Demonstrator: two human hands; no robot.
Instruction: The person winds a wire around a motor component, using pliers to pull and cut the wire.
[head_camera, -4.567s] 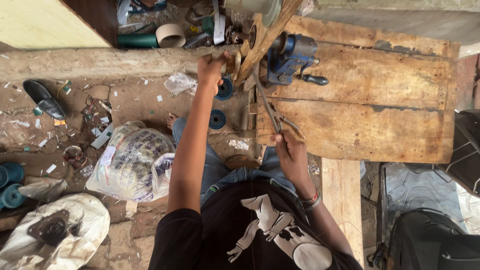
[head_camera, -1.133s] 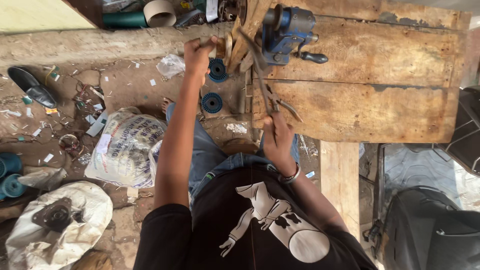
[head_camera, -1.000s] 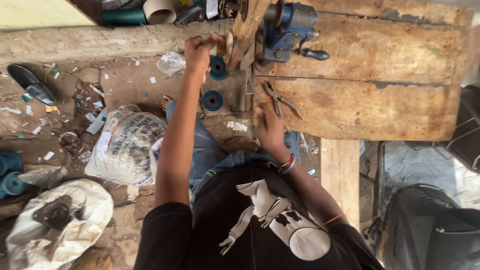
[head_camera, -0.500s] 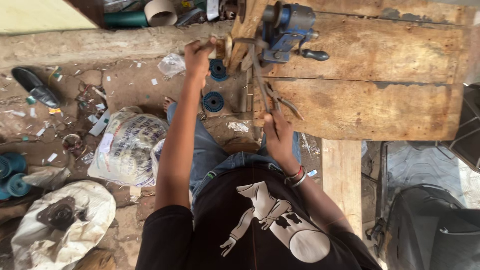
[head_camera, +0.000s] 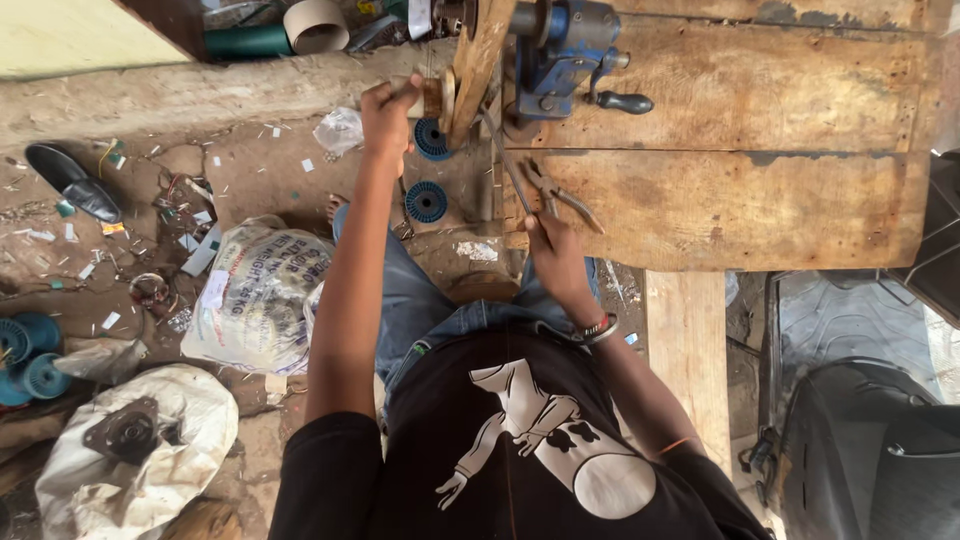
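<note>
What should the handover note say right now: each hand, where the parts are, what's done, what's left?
Left hand: closed on a crank handle beside the wooden winder arm, at the bench edge.
Right hand: grip closed on a thin wire or strand running up toward the blue vise.
Pliers lie on the wooden bench, just above the right hand.
Two blue spools sit on the ground below.
Done: strand is taut between hand and winder.
Left: cannot tell how much winding remains.
</note>
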